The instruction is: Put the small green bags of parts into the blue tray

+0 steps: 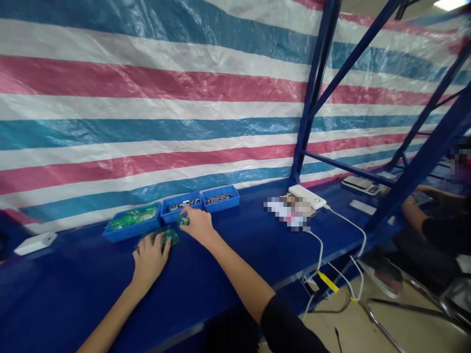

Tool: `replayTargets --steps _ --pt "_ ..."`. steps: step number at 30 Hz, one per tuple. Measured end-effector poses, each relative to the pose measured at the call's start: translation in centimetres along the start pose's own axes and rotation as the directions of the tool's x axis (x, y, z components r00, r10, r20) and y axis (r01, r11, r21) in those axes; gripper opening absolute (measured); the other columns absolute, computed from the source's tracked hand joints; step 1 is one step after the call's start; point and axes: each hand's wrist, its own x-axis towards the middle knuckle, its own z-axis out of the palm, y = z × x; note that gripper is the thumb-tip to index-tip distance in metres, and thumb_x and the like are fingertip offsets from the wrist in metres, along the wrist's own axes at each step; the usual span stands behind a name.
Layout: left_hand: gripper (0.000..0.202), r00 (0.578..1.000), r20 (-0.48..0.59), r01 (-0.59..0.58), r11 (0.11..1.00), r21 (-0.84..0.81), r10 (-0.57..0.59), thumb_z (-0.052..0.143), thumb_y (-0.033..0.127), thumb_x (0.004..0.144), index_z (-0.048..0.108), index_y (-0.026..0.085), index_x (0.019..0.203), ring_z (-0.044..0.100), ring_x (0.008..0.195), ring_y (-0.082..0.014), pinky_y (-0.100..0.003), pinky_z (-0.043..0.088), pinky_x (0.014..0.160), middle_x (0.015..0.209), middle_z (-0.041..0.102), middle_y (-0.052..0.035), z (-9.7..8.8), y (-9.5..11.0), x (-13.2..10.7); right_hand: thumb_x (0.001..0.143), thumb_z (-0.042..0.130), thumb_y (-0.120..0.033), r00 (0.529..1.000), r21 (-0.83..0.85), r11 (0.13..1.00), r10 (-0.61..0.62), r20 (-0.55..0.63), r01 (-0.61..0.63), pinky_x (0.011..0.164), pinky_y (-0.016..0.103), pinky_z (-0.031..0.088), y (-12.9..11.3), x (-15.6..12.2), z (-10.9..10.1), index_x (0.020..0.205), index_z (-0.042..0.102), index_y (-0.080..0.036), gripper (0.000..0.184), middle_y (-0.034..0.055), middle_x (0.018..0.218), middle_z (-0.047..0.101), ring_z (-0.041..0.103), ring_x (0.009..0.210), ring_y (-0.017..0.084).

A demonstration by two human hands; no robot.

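Observation:
My left hand [150, 260] lies over a translucent green plastic bag [172, 236] on the table, its fingers spread and touching it. To the right, my right hand [198, 226] is closed in a pinch around a small green piece [184, 221], partly hidden by the fingers; its exact kind is unclear. Just behind the hands, three blue bins stand in a row. The left bin [134, 229] holds green plastic packets [134, 217]. Small metal parts [190, 203] lie in the middle bin [181, 214], and many small metallic pieces [219, 198] fill the right bin [232, 200].
A white box-shaped device [36, 243] sits on the blue table [91, 294] at left. At right are a white power bank [307, 196] with cables, a blue metal frame post [312, 98] and a scale [359, 185]. Another person's arm [414, 215] is at far right.

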Motion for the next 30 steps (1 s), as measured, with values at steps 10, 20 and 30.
replayTargets --steps 10,20,30 --pt "0.034 1.0 0.01 -0.008 0.976 -0.216 0.01 0.037 0.038 0.089 0.055 0.021 0.112 0.051 0.105 -0.027 -0.042 0.041 0.084 0.116 0.056 -0.0111 -2.5 5.4 -2.7 0.071 0.065 -0.044 0.992 0.448 0.894 0.067 -0.11 -0.01 0.077 0.028 0.046 0.5 -0.4 0.5 0.107 0.061 -0.028 0.04 -0.001 0.092 0.067 0.061 0.087 0.016" --pt "0.03 0.922 -0.125 0.192 0.712 -0.675 -0.368 0.047 0.046 0.084 0.059 0.021 0.094 0.057 0.087 -0.0182 -0.034 0.045 0.081 0.094 0.058 -0.0048 -3.6 3.9 -3.4 0.066 0.07 -0.043 0.977 0.861 0.5 -0.115 0.18 -0.099 0.05 0.02 0.042 1.0 -1.4 2.8 0.107 0.067 -0.017 0.048 0.0014 0.072 0.066 0.053 0.055 0.008" --pt "0.031 0.937 -0.195 0.069 0.702 -0.709 -0.289 0.049 0.044 0.083 0.059 0.02 0.065 0.056 0.076 -0.0151 -0.028 0.046 0.073 0.079 0.055 -0.003 -5.0 4.4 -4.2 0.066 0.072 -0.039 0.936 0.838 0.508 -0.157 0.314 -0.196 0.052 0.017 0.044 4.3 -3.3 -0.4 0.109 0.066 -0.019 0.049 0.0072 0.092 0.07 0.065 0.078 0.014"
